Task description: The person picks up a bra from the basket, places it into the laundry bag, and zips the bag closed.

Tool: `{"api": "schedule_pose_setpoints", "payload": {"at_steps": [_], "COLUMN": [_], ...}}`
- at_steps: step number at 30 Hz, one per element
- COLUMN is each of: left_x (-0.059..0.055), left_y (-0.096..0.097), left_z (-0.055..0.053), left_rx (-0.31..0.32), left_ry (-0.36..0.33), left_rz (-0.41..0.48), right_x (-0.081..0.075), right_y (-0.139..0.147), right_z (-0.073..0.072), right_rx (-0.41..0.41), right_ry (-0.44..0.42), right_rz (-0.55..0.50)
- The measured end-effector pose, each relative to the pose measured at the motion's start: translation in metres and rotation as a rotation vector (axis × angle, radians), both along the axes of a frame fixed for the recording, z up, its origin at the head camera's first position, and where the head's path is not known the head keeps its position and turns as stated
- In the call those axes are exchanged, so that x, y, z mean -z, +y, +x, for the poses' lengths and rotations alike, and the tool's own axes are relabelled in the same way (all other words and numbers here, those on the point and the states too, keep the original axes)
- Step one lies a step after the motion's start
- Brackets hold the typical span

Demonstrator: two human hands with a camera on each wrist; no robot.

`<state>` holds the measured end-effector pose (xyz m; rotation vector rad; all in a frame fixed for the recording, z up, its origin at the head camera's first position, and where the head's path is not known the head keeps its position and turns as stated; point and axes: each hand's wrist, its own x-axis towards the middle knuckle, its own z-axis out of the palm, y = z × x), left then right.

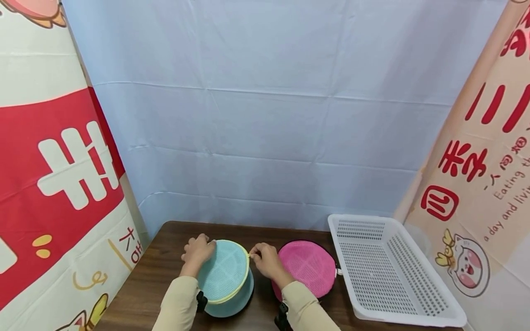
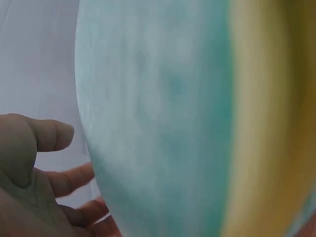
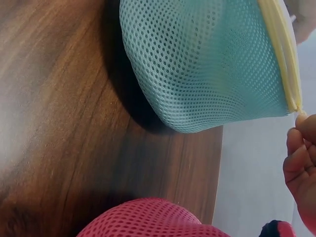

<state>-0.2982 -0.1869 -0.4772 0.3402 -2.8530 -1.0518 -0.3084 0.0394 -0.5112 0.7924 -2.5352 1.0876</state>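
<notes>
A light-blue mesh laundry bag [image 1: 223, 269] with a yellow zipper edge stands on the table at the left of the head view. Its round top faces up, and a wider blue part spreads out below. My left hand [image 1: 199, 250] is at the bag's far left side. In the left wrist view its fingers [image 2: 74, 180] reach the blue mesh, with the thumb apart from it. My right hand [image 1: 266, 259] pinches the yellow zipper end [image 3: 296, 109] at the bag's right edge. Beside the right forearm lies a pink mesh bag [image 1: 308, 266], flat and round with a dark rim.
A white perforated plastic basket [image 1: 345, 271] stands at the right, close to the pink bag's white tag [image 1: 339, 271]. The dark wooden table [image 1: 141, 276] ends at a pale blue cloth backdrop [image 1: 265, 138]. Printed curtains hang on both sides.
</notes>
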Motion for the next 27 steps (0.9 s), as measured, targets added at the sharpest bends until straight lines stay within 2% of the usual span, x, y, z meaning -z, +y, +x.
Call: {"api": "schedule_pose_setpoints", "payload": {"at_steps": [3, 10, 14, 17, 21, 27], "left_x": [0.000, 0.001, 0.000, -0.001, -0.001, -0.003], "left_y": [0.006, 0.018, 0.024, 0.027, 0.029, 0.030], "left_z": [-0.006, -0.014, -0.020, -0.022, -0.023, -0.022], "left_rx": [0.054, 0.253, 0.333, 0.388, 0.420, 0.406], "left_ry": [0.027, 0.127, 0.121, 0.068, 0.021, 0.011], "left_rz": [-0.070, -0.192, -0.229, -0.226, -0.216, -0.251], "right_x": [0.000, 0.000, -0.001, -0.001, 0.000, 0.000], "right_y": [0.000, -0.001, -0.001, -0.002, -0.002, -0.002], "right_z": [-0.001, -0.004, -0.006, -0.007, -0.006, -0.005], "right_rx": [-0.003, -0.008, -0.015, -0.019, -0.030, -0.034], "right_ry": [0.006, 0.011, -0.005, -0.021, -0.023, -0.011], "right_rz": [-0.001, 0.007, 0.022, 0.030, 0.026, 0.016]}}
